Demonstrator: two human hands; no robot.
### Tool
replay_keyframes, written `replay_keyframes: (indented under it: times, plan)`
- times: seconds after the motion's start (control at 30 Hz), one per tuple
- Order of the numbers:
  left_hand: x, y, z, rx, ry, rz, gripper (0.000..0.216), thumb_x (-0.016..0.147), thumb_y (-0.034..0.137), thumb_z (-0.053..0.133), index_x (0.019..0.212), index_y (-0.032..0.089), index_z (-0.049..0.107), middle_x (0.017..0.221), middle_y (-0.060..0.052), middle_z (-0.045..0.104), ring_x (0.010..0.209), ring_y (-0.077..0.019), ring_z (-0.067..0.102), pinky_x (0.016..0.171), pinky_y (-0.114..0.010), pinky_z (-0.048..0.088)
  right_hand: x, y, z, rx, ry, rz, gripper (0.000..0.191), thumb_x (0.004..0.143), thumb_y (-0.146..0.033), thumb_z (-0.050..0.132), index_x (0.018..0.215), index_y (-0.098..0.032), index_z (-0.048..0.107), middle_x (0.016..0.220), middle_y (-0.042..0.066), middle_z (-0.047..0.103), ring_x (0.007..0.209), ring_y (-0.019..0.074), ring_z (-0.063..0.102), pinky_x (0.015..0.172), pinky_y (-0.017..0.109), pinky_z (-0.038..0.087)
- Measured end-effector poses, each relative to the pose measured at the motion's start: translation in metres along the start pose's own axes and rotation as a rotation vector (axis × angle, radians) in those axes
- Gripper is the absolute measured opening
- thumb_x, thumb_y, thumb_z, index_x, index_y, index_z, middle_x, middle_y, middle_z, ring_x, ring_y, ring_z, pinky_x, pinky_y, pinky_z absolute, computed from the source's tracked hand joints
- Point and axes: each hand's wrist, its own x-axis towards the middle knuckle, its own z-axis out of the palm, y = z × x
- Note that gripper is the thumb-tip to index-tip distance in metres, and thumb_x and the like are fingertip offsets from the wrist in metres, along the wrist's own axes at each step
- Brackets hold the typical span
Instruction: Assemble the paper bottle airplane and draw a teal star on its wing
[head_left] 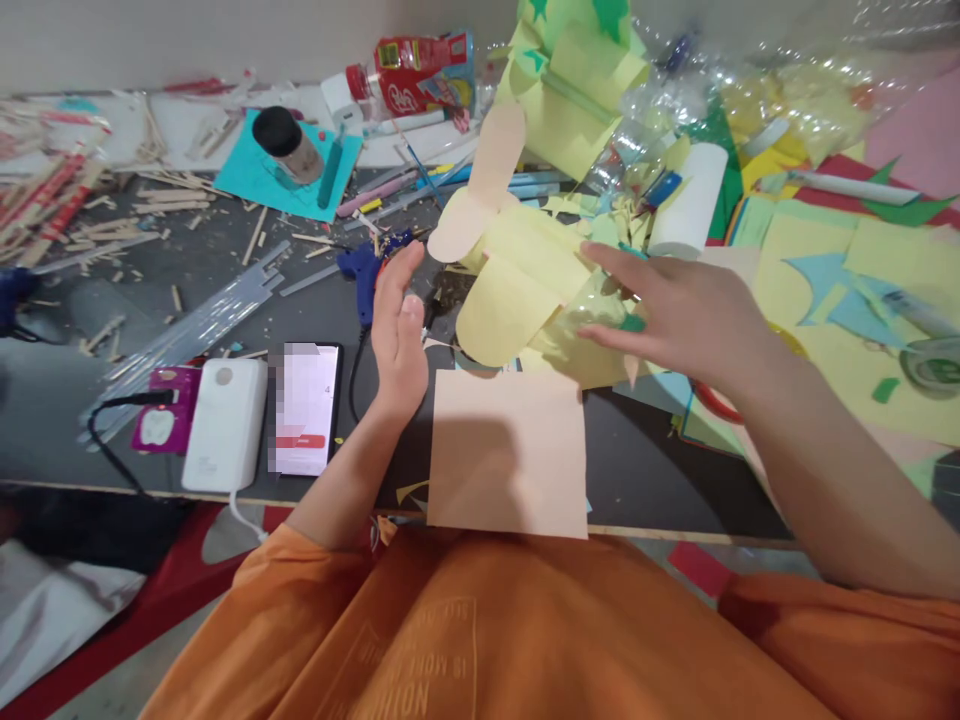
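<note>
My left hand (pixel 399 340) is raised palm inward beside the blue glue gun (pixel 364 280), fingers stretched, holding nothing. My right hand (pixel 675 310) has its thumb and fingers apart. Its fingertips are over the right side of some yellow cut paper (pixel 525 255); whether they touch it I cannot tell. Pale peach rounded paper shapes (pixel 495 150) lie across the top of the yellow pieces. Nearest my body, a square peach sheet (pixel 506 450) rests at the table's front edge, partly in shadow.
On the left are a phone (pixel 307 410), a white power bank (pixel 225 425), clear glue sticks (pixel 217 325) and scattered wooden sticks (pixel 176 195). A black-capped jar (pixel 289 145) stands on blue paper. Right of centre are a white roll (pixel 688 200) and stacked coloured paper (pixel 817 300).
</note>
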Motion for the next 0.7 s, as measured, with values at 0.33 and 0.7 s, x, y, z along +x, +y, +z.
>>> replay_keyframes:
  times: [0.33, 0.7]
  plan:
    - [0.004, -0.004, 0.002, -0.140, 0.174, 0.023, 0.044, 0.103, 0.057, 0.040, 0.135, 0.031, 0.055, 0.140, 0.000, 0.061, 0.135, -0.0199, 0.055, 0.114, -0.041, 0.044, 0.028, 0.024, 0.003, 0.073, -0.136, 0.058, 0.070, 0.096, -0.036, 0.062, 0.157, -0.013, 0.037, 0.108, 0.019, 0.072, 0.104, 0.0331, 0.064, 0.085, 0.039, 0.046]
    - [0.002, -0.006, 0.003, -0.076, 0.097, -0.110, 0.052, 0.097, 0.071, 0.037, 0.137, 0.039, 0.047, 0.151, 0.005, 0.053, 0.149, -0.0244, 0.042, 0.124, -0.047, 0.032, 0.061, 0.030, 0.022, 0.147, -0.079, -0.002, 0.064, 0.095, -0.030, 0.063, 0.153, -0.013, 0.040, 0.123, 0.020, 0.069, 0.119, 0.0347, 0.063, 0.103, 0.050, 0.046]
